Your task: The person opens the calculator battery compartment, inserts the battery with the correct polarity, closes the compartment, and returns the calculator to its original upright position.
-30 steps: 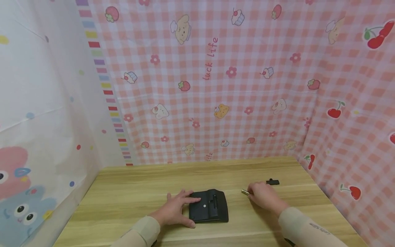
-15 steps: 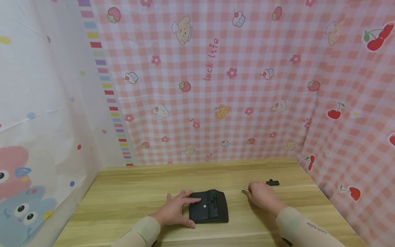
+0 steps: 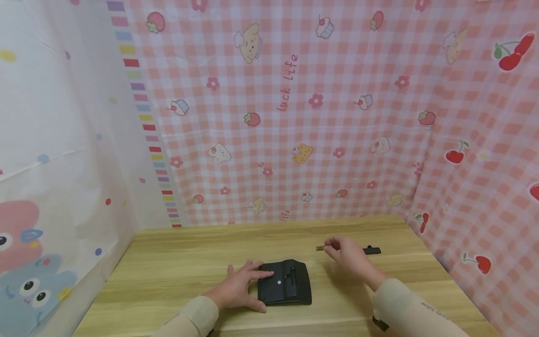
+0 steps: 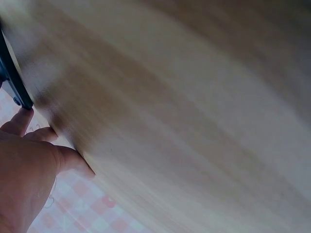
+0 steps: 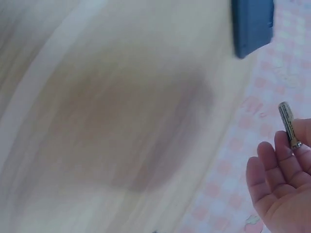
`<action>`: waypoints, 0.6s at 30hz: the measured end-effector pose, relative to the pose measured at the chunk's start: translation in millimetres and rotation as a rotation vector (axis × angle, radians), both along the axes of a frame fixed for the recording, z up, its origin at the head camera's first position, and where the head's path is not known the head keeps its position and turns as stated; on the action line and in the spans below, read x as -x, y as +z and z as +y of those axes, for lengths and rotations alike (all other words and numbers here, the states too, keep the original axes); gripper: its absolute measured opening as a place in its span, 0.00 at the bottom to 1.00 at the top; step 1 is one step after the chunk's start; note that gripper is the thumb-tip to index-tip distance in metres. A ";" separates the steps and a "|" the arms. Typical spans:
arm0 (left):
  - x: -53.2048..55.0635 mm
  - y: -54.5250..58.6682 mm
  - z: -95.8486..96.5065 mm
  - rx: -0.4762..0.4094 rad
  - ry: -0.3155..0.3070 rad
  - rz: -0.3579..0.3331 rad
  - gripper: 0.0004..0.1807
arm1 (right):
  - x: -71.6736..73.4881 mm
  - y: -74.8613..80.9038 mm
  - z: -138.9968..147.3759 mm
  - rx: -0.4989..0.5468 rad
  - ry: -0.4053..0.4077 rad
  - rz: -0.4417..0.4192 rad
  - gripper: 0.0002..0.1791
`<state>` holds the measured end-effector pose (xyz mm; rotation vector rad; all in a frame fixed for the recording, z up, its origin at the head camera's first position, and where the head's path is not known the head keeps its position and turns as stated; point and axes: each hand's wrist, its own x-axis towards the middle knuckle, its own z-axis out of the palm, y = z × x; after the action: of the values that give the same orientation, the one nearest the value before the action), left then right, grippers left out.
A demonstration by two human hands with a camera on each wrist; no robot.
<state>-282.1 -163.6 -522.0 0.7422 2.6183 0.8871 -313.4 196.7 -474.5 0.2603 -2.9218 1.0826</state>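
Observation:
A flat black device [image 3: 278,283], calculator-like, lies back side up on the wooden table, with a narrow open slot near its right side. My left hand [image 3: 242,288] is spread over its left edge; the fingers rest on the back and the thumb lies along the near side. In the left wrist view, fingertips meet the device's edge [image 4: 17,82]. Right of the device, my right hand [image 3: 347,255] pinches a small gold cylindrical battery [image 5: 287,121] between thumb and fingertips, held above the table. The battery points left in the head view.
A small black cover [image 3: 372,251] with a tab lies on the table [image 3: 202,248] just beyond the right hand. Pink checked cloth [image 3: 269,140] hangs behind the table, and a white patterned cloth [image 3: 54,140] hangs at the left.
My right hand has lifted and moved away from me and slightly left, with the battery swung to lie more level. The left hand and the device have stayed put.

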 end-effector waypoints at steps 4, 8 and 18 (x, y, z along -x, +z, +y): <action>-0.4 0.6 0.2 0.000 0.000 -0.002 0.46 | -2.8 9.0 -9.8 0.056 -0.028 -0.006 0.13; -0.7 0.8 0.4 -0.004 -0.001 -0.005 0.46 | -3.4 15.0 -16.5 0.107 -0.044 -0.010 0.13; -0.1 0.4 0.0 -0.004 -0.002 -0.008 0.47 | -2.0 23.1 -29.1 0.347 -0.047 -0.055 0.17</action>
<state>-282.0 -163.6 -521.6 0.7410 2.6091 0.8936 -311.4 167.5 -451.4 0.1541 -2.7012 1.5800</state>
